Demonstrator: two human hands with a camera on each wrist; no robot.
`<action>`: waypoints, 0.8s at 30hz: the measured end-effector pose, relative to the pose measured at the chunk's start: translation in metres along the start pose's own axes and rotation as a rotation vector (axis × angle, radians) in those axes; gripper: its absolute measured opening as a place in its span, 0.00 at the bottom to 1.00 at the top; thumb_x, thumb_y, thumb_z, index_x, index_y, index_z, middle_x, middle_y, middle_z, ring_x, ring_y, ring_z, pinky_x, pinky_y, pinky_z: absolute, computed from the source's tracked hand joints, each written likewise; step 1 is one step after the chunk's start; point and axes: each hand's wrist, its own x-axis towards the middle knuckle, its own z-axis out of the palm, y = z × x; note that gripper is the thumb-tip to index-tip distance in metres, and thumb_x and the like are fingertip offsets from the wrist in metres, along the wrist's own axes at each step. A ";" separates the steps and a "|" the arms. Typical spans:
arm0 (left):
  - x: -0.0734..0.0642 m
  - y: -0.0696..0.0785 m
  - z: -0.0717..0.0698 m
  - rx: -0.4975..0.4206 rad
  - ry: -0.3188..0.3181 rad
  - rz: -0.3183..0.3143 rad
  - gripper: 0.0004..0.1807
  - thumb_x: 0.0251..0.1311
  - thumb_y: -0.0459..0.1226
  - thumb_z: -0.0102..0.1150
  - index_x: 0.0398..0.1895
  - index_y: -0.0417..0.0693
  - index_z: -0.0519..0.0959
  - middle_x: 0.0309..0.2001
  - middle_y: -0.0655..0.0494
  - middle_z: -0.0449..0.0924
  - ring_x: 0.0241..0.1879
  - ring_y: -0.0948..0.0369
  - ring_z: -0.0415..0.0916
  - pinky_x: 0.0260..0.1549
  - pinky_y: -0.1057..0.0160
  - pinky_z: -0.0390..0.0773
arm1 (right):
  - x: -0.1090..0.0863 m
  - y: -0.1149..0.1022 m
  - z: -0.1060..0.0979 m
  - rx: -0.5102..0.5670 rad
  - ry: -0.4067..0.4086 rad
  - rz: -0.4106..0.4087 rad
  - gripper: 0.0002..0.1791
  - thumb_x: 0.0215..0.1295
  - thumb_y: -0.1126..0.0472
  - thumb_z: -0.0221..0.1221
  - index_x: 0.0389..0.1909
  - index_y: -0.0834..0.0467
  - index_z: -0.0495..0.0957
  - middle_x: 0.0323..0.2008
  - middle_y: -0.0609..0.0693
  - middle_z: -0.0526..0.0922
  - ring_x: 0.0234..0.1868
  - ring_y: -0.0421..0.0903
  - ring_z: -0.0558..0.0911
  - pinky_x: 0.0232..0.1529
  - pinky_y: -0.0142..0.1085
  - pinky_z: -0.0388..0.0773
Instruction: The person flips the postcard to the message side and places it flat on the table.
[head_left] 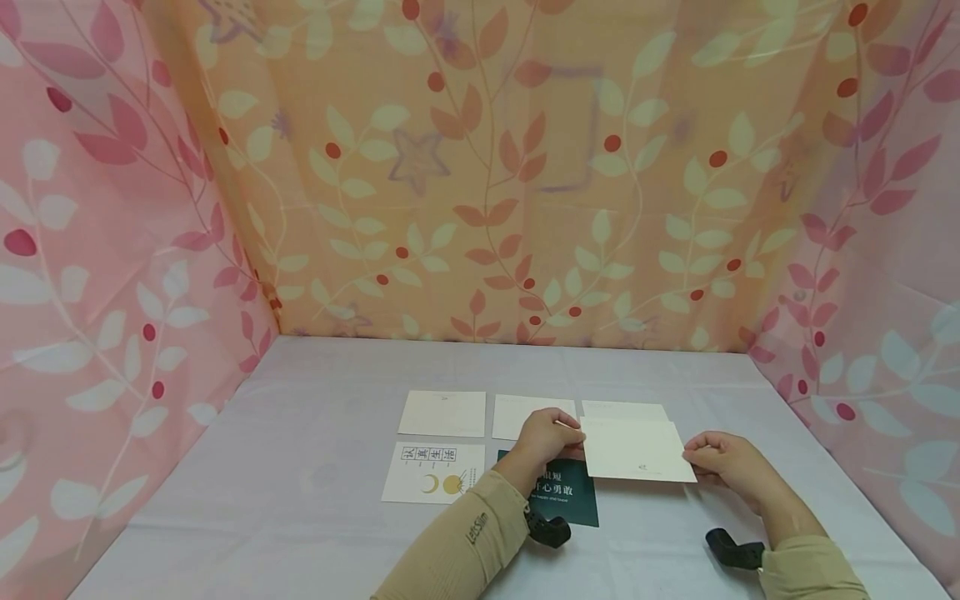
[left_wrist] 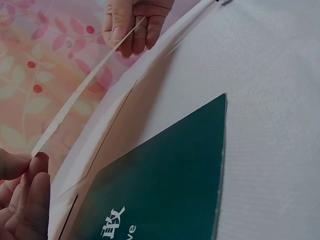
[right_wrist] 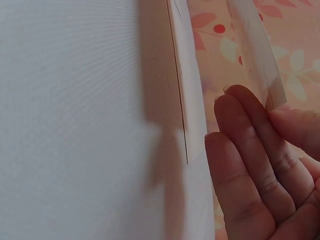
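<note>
A cream card (head_left: 637, 450) with a tiny mark near its lower edge is held above the table, tilted. My left hand (head_left: 542, 440) pinches its left edge, and my right hand (head_left: 733, 468) pinches its right edge. Seen from the left wrist, the same card (left_wrist: 82, 90) shows almost edge-on. Below my left forearm lies a dark green card (head_left: 566, 493) with white characters, partly covered. Behind the held card, a pale card (head_left: 622, 409) lies flat, its lower part hidden. Another pale card (head_left: 525, 415) lies beyond my left hand.
At the left of the rows are a blank-looking pale card (head_left: 442, 414) and a white card (head_left: 431, 472) printed with characters, a moon and a sun. A white cloth covers the table (head_left: 300, 467). Patterned curtains (head_left: 487, 167) stand at the back and both sides.
</note>
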 end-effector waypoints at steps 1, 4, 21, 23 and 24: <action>0.000 0.000 0.000 0.010 0.003 0.001 0.04 0.49 0.33 0.65 0.27 0.47 0.78 0.22 0.53 0.80 0.23 0.58 0.80 0.27 0.60 0.81 | 0.000 0.000 0.000 0.001 -0.002 -0.001 0.13 0.62 0.61 0.55 0.38 0.70 0.72 0.29 0.51 0.81 0.30 0.45 0.79 0.31 0.35 0.79; -0.001 0.000 0.001 0.039 0.006 0.004 0.03 0.50 0.32 0.64 0.25 0.45 0.79 0.22 0.52 0.79 0.23 0.58 0.80 0.26 0.61 0.81 | 0.001 0.000 0.000 0.002 0.002 0.006 0.13 0.62 0.62 0.55 0.38 0.70 0.72 0.29 0.51 0.81 0.30 0.44 0.79 0.32 0.35 0.79; -0.004 -0.001 0.004 0.026 -0.049 -0.027 0.06 0.57 0.35 0.58 0.26 0.43 0.80 0.24 0.51 0.81 0.26 0.59 0.81 0.27 0.66 0.80 | -0.001 -0.001 -0.002 -0.069 0.056 0.080 0.09 0.63 0.63 0.54 0.36 0.68 0.72 0.26 0.50 0.79 0.27 0.44 0.78 0.30 0.36 0.80; -0.005 -0.001 0.004 0.026 -0.057 -0.042 0.07 0.58 0.36 0.57 0.27 0.43 0.80 0.24 0.51 0.82 0.26 0.59 0.82 0.27 0.67 0.80 | -0.002 -0.001 -0.003 -0.079 0.060 0.084 0.09 0.64 0.64 0.52 0.36 0.68 0.72 0.26 0.51 0.79 0.27 0.45 0.78 0.31 0.37 0.80; -0.006 -0.001 0.004 0.026 -0.057 -0.049 0.07 0.58 0.36 0.57 0.27 0.43 0.80 0.24 0.51 0.82 0.26 0.59 0.82 0.27 0.67 0.80 | -0.002 -0.001 -0.003 -0.085 0.063 0.088 0.09 0.64 0.64 0.52 0.36 0.68 0.72 0.26 0.51 0.78 0.27 0.45 0.78 0.31 0.37 0.80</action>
